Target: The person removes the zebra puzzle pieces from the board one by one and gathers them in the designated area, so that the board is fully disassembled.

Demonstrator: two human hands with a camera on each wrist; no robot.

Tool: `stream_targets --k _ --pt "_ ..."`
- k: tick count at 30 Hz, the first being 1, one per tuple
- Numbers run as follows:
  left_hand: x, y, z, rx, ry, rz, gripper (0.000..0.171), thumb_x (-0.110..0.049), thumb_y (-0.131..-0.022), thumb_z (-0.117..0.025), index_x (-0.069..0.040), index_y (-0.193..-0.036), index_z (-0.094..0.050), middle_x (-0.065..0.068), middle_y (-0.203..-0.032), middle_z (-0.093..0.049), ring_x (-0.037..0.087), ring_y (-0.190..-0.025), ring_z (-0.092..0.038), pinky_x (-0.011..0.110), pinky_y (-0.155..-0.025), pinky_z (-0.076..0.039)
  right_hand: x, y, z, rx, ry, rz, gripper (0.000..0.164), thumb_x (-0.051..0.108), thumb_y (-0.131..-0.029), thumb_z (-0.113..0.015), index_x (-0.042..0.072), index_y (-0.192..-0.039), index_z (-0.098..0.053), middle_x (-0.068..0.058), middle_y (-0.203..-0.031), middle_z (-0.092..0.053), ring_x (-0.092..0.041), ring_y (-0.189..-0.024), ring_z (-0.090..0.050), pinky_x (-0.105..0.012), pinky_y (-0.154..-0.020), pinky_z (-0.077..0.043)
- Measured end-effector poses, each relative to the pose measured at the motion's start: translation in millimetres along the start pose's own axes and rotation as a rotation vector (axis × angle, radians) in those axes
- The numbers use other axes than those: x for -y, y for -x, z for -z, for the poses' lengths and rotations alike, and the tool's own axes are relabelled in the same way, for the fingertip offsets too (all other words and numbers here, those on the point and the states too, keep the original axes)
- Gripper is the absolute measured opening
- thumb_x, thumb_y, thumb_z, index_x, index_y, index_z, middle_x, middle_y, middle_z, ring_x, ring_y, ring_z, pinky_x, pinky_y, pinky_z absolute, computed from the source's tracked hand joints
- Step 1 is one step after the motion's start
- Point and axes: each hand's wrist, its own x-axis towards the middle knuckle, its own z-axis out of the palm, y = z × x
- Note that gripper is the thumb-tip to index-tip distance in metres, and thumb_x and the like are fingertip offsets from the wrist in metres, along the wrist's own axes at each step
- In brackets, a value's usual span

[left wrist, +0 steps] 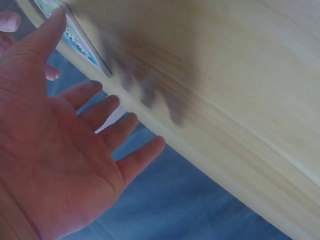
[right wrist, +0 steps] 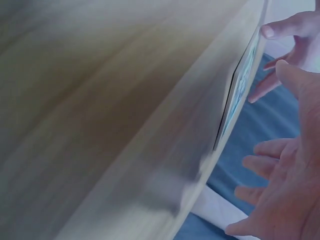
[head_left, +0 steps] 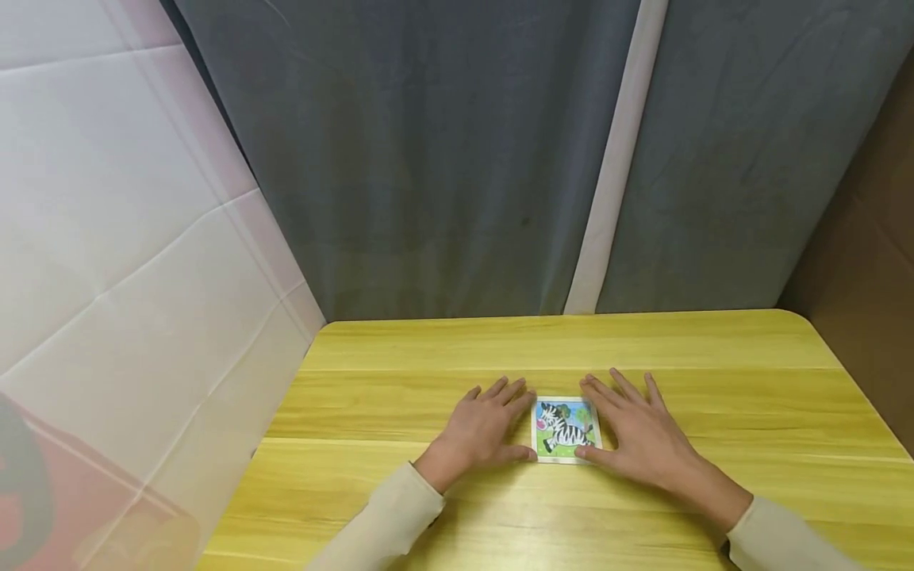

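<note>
A small square picture puzzle of a zebra point(head_left: 566, 432), framed by a pale border, lies flat on the wooden table point(head_left: 371, 404). On its left side is my left hand point(head_left: 485, 424), fingers spread, with the thumb and index fingertips right at the border. My right hand point(head_left: 635, 432) flanks the other side, its thumb tip overlapping the lower right corner in the head view and its other fingers extended. In the left wrist view, the left hand point(left wrist: 65, 160) has its palm showing and its fingers straight. The right wrist view has the right hand point(right wrist: 285, 185) with loosely extended fingers beside the picture's edge point(right wrist: 235, 95).
Behind the table's far edge hangs a grey curtain point(head_left: 443, 159) with a pale vertical strip point(head_left: 617, 159). A white printed sheet point(head_left: 143, 238) borders the left side, and a brown panel point(head_left: 874, 238) stands at the right.
</note>
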Motion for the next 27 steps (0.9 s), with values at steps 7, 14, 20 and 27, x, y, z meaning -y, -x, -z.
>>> stream_targets --k 7,14,20,27 --pt "-0.6 -3.6 -4.7 0.059 0.012 0.018 0.094 -0.075 -0.089 -0.068 -0.027 -0.164 -0.041 -0.004 -0.169 -0.043 0.026 -0.155 -0.045 0.053 -0.116 -0.049 12.5 -7.1 -3.6 0.003 -0.042 0.024 0.095 0.067 -0.084 -0.078 0.017 -0.159 -0.049 -0.009 -0.168 -0.045 -0.043 -0.158 -0.035 -0.079 -0.122 -0.016" --pt "-1.2 -3.3 -5.1 0.086 0.037 0.033 0.093 -0.075 -0.09 -0.066 -0.029 -0.166 -0.037 -0.005 -0.171 -0.039 0.024 -0.157 -0.042 0.051 -0.114 -0.051 21.5 -22.5 -12.6 0.012 -0.147 0.081 0.087 0.053 -0.085 -0.085 0.01 -0.154 -0.054 -0.013 -0.159 -0.054 -0.041 -0.15 -0.046 -0.068 -0.122 -0.032" --pt "-2.0 -3.5 -4.1 0.065 0.03 0.027 0.092 -0.075 -0.091 -0.065 -0.028 -0.165 -0.037 -0.004 -0.17 -0.041 0.025 -0.155 -0.045 0.048 -0.113 -0.053 26.8 -37.4 -18.7 0.017 -0.219 0.06 0.07 0.043 -0.082 -0.09 0.011 -0.139 -0.066 -0.006 -0.136 -0.066 -0.029 -0.129 -0.057 -0.056 -0.109 -0.048" --pt "-1.5 -4.5 -2.6 0.068 0.021 0.033 0.095 -0.076 -0.088 -0.067 -0.027 -0.164 -0.039 -0.005 -0.169 -0.043 0.024 -0.153 -0.047 0.047 -0.11 -0.054 35.1 -53.8 -21.3 0.055 -0.221 0.023 0.058 0.044 -0.078 -0.093 0.014 -0.124 -0.072 -0.002 -0.122 -0.069 -0.026 -0.117 -0.059 -0.052 -0.096 -0.049"
